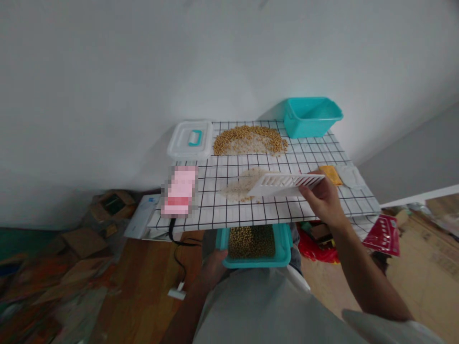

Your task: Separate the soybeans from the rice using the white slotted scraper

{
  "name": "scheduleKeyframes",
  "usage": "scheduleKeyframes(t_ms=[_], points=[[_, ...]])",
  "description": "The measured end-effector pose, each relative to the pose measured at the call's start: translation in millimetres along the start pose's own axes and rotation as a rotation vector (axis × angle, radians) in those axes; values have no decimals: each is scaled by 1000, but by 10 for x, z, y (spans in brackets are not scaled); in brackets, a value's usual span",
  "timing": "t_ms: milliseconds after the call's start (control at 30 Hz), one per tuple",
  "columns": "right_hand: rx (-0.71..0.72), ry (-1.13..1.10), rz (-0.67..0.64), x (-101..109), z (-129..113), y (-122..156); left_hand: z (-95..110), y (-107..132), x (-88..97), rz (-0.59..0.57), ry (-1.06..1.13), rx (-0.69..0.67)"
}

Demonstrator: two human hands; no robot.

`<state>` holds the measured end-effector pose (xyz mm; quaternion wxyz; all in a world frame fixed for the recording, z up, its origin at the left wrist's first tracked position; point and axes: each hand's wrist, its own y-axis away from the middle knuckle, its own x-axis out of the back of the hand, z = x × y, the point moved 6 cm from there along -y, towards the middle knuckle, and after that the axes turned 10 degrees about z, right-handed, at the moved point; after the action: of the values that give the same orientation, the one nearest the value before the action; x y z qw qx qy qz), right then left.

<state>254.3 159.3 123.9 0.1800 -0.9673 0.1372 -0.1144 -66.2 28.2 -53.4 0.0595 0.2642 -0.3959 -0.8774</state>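
In my right hand (pixel 324 198) is a white slotted plastic tray (pixel 278 190), gripped at its right end and tilted over the table. Its left end meets or hangs just over a spread of pale rice-like grains (pixel 240 184); contact is hard to judge. My left hand (pixel 215 265) holds the left near corner of a teal box (pixel 258 263) below the table's front edge, near my lap. Yellow soybeans (pixel 238 236) and darker green beans (pixel 264 241) lie inside that box. Farther back, a heap of soybeans (pixel 247 131) curves around more pale grains (pixel 247 145).
On the grid-patterned tabletop (pixel 215 210) stand a second teal box (pixel 310 126), a clear lid (pixel 190 143) with a teal handle, and a blurred-out pink device (pixel 181 191) with a cable. A yellow cloth (pixel 330 175) lies right. Cardboard boxes (pixel 86 243) crowd the left floor.
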Motion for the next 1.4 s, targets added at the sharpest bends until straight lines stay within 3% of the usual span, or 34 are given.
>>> scheduleKeyframes(t_ms=[167, 400, 700, 1033, 1400], points=[[-8, 49, 40, 177, 160, -37, -51, 67, -134, 40, -13, -31], [24, 91, -4, 32, 171, 2, -28, 196, -340, 2, -36, 23], [-13, 71, -88, -153, 155, 44, -151, 134, -266, -29, -19, 37], [-12, 103, -116, -73, 18, 135, -75, 167, -349, -20, -31, 52], [-45, 125, -94, 26, 76, 191, -26, 186, -434, -16, -43, 23]])
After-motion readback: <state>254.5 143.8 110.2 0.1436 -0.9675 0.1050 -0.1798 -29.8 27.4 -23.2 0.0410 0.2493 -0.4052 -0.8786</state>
